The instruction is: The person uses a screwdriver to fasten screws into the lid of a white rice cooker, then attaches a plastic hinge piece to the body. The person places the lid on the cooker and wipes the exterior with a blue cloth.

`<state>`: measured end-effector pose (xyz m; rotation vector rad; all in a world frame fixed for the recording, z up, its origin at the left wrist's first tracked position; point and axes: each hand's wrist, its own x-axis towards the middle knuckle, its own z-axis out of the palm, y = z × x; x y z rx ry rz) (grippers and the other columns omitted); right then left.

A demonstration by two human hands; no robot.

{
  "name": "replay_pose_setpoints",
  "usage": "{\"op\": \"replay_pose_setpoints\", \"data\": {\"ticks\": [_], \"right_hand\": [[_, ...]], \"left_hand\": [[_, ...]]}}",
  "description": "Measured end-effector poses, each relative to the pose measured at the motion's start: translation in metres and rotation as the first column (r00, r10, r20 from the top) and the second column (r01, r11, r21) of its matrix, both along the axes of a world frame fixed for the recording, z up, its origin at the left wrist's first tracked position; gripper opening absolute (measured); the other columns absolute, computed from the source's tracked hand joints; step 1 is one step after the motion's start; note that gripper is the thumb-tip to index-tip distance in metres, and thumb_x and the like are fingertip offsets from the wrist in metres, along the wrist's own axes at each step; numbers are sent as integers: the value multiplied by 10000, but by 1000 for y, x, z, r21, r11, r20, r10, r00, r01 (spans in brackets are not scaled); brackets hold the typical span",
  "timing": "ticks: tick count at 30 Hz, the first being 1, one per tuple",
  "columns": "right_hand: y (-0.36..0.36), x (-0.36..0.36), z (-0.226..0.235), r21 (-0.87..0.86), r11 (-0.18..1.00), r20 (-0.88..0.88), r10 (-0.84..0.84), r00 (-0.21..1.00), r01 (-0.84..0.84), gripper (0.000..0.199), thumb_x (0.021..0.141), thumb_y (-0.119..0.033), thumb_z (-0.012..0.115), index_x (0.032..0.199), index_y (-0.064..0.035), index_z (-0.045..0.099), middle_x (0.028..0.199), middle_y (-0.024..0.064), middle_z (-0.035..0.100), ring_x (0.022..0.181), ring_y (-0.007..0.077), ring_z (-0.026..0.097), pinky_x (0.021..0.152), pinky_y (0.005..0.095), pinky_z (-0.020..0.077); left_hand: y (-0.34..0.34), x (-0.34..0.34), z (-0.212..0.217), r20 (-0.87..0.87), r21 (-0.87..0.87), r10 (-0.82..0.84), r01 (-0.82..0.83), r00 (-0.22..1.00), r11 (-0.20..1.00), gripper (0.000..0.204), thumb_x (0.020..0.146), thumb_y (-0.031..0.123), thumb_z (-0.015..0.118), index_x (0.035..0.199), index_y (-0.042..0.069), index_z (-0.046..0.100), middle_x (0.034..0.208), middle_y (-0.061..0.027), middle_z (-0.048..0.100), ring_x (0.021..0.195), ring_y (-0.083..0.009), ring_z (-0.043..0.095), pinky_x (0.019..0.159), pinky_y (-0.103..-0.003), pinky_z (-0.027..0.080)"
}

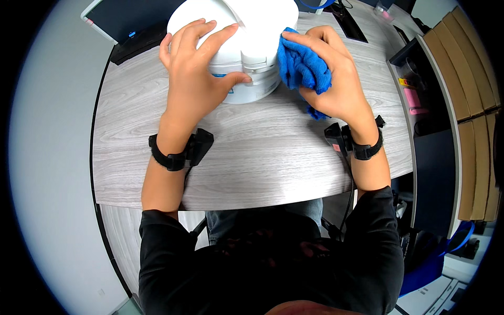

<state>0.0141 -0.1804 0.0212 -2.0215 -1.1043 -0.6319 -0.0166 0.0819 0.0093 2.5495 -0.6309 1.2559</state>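
A round white plastic container with a lid stands at the far side of the desk, its top cut off by the picture's upper edge. My left hand rests on it with fingers spread over the lid and the thumb down the near side. In my right hand is a bunched blue cloth, pressed against the container's right side. Part of the cloth hangs below my palm. A black strap with a small black device circles each wrist.
Grey wood-grain desk lies under my arms. A dark monitor stands at the far left. On the right are an open shelf unit with pink and yellow items and stacked cardboard boxes. Cables run down from both wrist devices.
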Motion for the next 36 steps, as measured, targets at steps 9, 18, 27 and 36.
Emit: {"op": "replay_pose_setpoints", "data": {"ticks": [9, 18, 27, 36], "right_hand": [[41, -31, -6, -42, 996, 121, 81, 989, -76, 573, 558, 77, 758, 1115, -55, 722, 944, 98, 502, 825, 282, 530, 682, 363, 454], [20, -22, 11, -9, 999, 181, -41, 983, 43, 589, 582, 24, 808, 1152, -94, 714, 954, 101, 534, 872, 298, 578, 678, 361, 499], [37, -29, -8, -65, 997, 232, -31, 972, 47, 408, 683, -27, 782, 1085, -88, 743, 912, 81, 494, 853, 256, 530, 736, 356, 410], [35, -33, -2, -65, 997, 170, -28, 985, 39, 395, 682, -22, 781, 1071, -82, 743, 902, 81, 486, 854, 259, 531, 733, 362, 425]], "left_hand": [[-10, 8, -7, 86, 9, -9, 8, 996, 1000, 757, 569, 215, 967, 1279, 229, 703, 1267, -116, 603, 1264, -312, 511, 1130, -617, 249], [-15, 1, -4, 10, -69, -43, 43, 999, 997, 760, 577, 174, 950, 1289, 223, 690, 1278, -132, 587, 1267, -330, 501, 1130, -648, 241], [-11, 2, -3, 7, -28, -46, 46, 999, 999, 773, 594, 140, 929, 1317, 220, 668, 1288, -121, 570, 1262, -322, 490, 1137, -587, 249], [-9, -4, 1, -30, -7, -66, 66, 997, 998, 751, 633, 124, 896, 1337, 214, 651, 1302, -128, 553, 1278, -324, 472, 1141, -577, 237]]}}
